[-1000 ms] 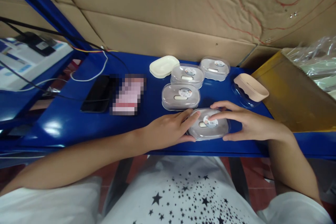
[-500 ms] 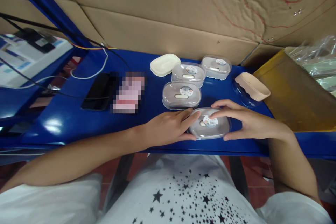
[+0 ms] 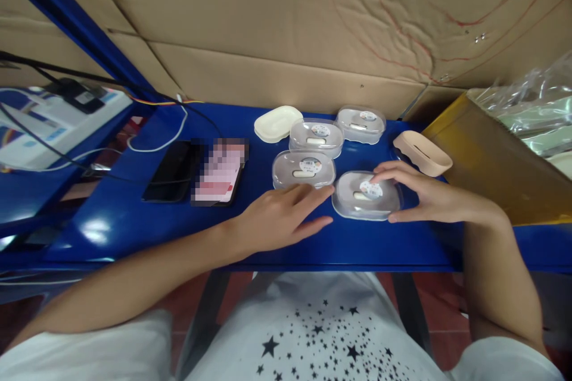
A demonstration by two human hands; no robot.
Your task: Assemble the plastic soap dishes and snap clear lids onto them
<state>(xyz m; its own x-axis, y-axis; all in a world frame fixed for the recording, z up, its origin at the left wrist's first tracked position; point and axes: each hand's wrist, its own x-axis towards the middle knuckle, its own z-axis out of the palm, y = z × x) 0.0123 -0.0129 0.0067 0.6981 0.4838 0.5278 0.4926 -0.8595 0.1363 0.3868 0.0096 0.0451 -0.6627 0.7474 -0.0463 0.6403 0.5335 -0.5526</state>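
In the head view, the right hand [image 3: 391,193] is holding the right end of the near plastic box [image 3: 346,207], its fingers resting over the round label on top and its thumb pressing at the near right edge. This box is lying flat on the blue counter [image 3: 286,253], towards its near side. The left hand [image 3: 319,208] is lying open just left of it, fingers parted and holding nothing; whether the index fingertip is touching the box is hard to tell. Three more lidded boxes [image 3: 283,169] are sitting beyond the hands, and a cream dish [image 3: 277,123] is lying at their far left. A peach dish [image 3: 422,153] is tilting to the right, near an open carton [image 3: 491,166]. Two phones [image 3: 167,174] are lying side by side on the left, one showing a blurred pink screen.
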